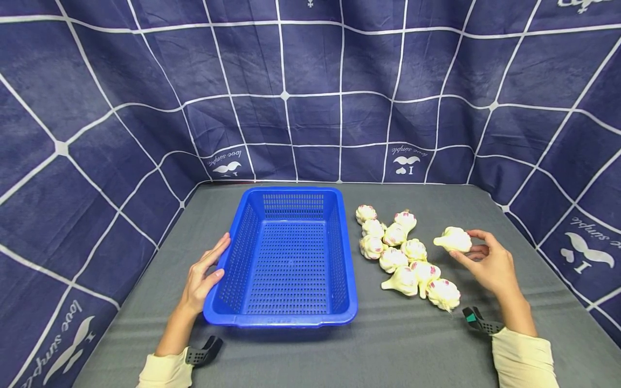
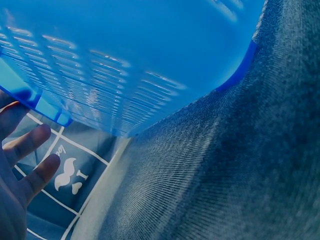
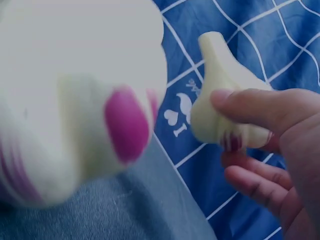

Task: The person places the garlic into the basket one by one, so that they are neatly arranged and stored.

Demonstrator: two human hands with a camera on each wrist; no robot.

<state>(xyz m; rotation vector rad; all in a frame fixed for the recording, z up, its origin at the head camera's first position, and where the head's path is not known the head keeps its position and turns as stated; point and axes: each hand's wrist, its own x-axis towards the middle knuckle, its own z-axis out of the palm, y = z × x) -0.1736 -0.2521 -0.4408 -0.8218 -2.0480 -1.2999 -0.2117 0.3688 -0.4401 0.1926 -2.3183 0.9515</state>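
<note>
At the left long side of a blue plastic basket, my left hand touches the rim with its fingers fairly straight. The left wrist view shows that hand beside the slotted outer wall, some fingers free of it. My right hand pinches a garlic bulb between thumb and fingers, above the table and right of the other bulbs. Its stem points left in the head view. In the right wrist view the bulb is partly covered by the thumb.
Several garlic bulbs lie in a cluster between basket and right hand; one bulb looms close in the right wrist view. The grey cloth covers the table. A blue curtain with white lines encloses its back and sides.
</note>
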